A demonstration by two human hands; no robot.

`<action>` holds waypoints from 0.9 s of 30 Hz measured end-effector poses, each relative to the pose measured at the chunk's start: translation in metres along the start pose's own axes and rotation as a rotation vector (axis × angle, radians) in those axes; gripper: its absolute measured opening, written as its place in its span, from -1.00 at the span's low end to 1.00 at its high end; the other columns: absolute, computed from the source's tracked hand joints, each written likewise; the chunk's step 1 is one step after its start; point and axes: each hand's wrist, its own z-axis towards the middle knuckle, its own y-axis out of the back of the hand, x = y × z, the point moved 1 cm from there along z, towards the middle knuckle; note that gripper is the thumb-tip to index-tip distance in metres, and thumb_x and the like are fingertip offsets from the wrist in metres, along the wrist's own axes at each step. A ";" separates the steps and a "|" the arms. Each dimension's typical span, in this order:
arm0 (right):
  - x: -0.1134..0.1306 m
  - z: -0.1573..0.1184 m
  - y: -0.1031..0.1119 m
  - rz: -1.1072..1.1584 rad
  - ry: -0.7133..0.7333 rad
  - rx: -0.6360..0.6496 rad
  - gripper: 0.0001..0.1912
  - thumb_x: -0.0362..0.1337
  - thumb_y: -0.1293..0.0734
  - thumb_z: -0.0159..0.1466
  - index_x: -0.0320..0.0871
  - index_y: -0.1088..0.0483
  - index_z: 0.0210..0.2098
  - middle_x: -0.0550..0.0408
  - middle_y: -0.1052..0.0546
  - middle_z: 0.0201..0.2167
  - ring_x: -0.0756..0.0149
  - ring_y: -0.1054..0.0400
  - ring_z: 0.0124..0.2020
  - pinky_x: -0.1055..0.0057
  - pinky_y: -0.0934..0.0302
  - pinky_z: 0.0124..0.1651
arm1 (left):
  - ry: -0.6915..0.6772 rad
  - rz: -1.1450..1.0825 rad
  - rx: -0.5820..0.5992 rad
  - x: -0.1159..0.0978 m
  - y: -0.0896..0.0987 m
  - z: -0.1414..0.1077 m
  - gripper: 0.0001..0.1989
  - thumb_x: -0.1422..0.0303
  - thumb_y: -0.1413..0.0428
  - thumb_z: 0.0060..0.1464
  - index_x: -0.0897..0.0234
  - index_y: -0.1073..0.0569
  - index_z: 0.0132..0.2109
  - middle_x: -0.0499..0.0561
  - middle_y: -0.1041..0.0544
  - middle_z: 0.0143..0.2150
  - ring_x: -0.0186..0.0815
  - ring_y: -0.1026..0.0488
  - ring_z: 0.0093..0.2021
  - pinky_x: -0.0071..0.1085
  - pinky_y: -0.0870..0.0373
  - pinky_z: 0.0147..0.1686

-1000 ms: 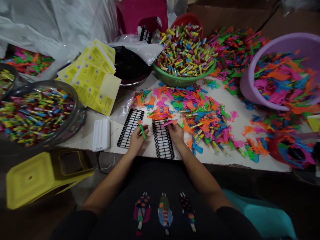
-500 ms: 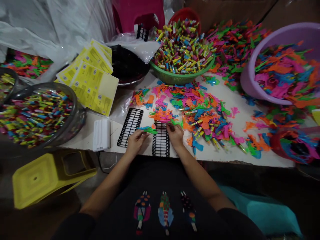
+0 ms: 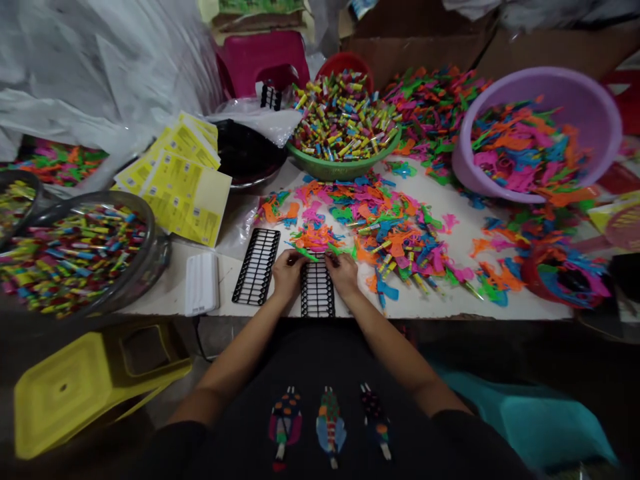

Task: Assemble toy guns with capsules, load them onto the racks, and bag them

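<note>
Above the top end of a black plastic rack [image 3: 317, 293], my left hand [image 3: 287, 275] pinches a small green plastic toy gun [image 3: 306, 253]. My right hand [image 3: 344, 272] is closed at the rack's upper right corner, fingertips close to the right end of the green piece; what it grips is too small to make out. A second black rack [image 3: 257, 267] lies to the left of my left hand. Just beyond my fingers is a small heap of orange and pink toy guns [image 3: 317, 236].
Mixed toy guns and striped tubes [image 3: 400, 240] spread to the right. A green basin [image 3: 345, 168] of small tubes stands behind, a purple tub [image 3: 465, 157] at the right. Yellow printed sheets [image 3: 187, 207], a white power bank-like box [image 3: 202, 283] and a dark basin [image 3: 147, 213] are left.
My left hand has moved right and up with the green toy gun, bringing it over the rack's top end beside my right hand. The camera view has tilted slightly up and shifted.
</note>
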 end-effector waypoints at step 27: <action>0.010 0.004 0.043 -0.077 -0.004 0.170 -0.78 -0.23 -0.18 0.20 -0.16 -0.41 -0.45 0.03 -0.49 -0.42 0.31 -0.32 -0.32 0.40 -0.14 -0.19 | 0.030 0.318 0.037 -0.012 -0.001 0.006 -0.81 0.25 -0.14 -0.15 0.29 -0.41 -0.40 -0.09 -0.44 -0.49 -0.41 -0.35 -0.48 -0.49 -0.26 -0.44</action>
